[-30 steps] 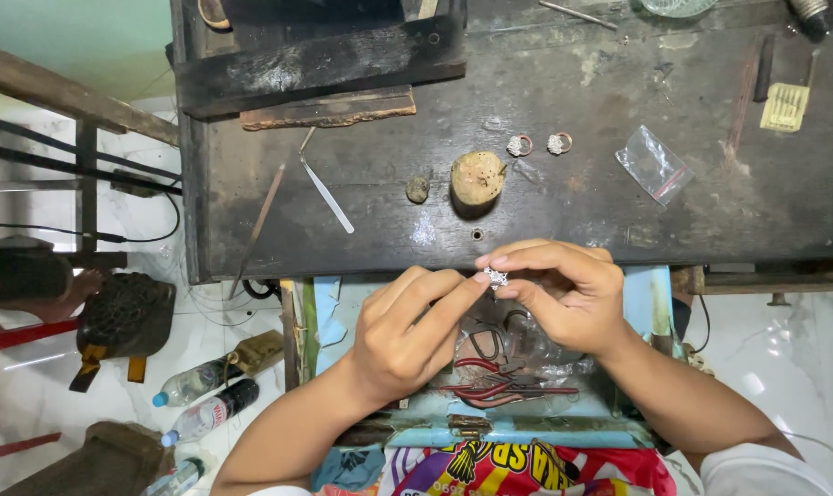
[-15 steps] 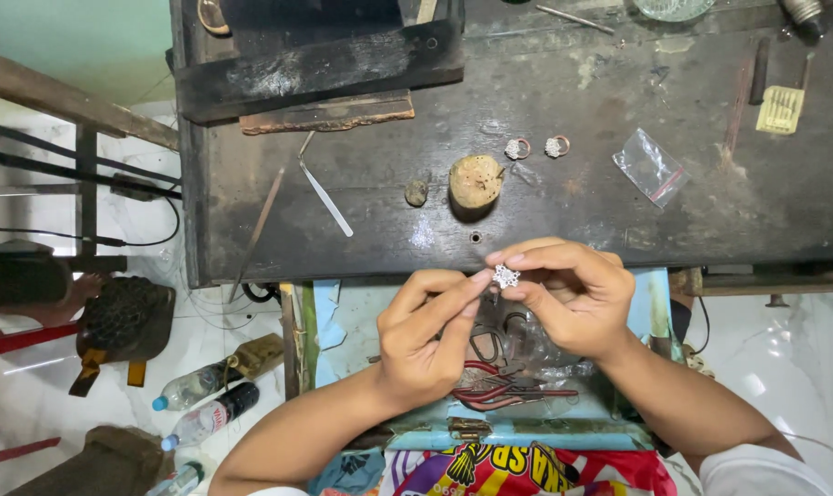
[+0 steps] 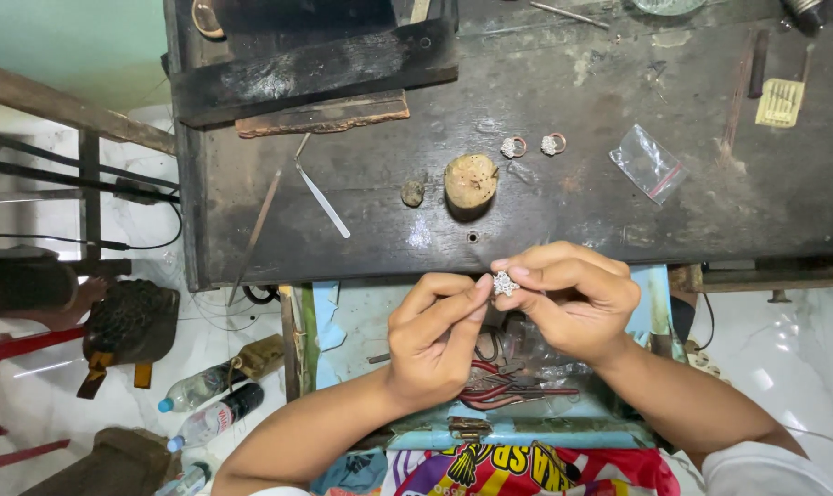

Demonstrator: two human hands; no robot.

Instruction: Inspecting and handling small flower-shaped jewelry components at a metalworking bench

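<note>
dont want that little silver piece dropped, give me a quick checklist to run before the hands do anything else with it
1. Grip on the small silver jewelled piece: pinched between the left hand and the right hand fingertips. Ok.
2. Catch area below: the piece is over the open blue drawer, not the floor. Ok.
3. Pliers in reach: lying in the drawer under the hands. Ok.
4. Tweezers free: lying alone on the dark workbench. Ok.
5. The two rings: resting on the bench, away from the edge. Ok.
6. Whether every stone is seated: too small to see. Cannot tell.
</note>
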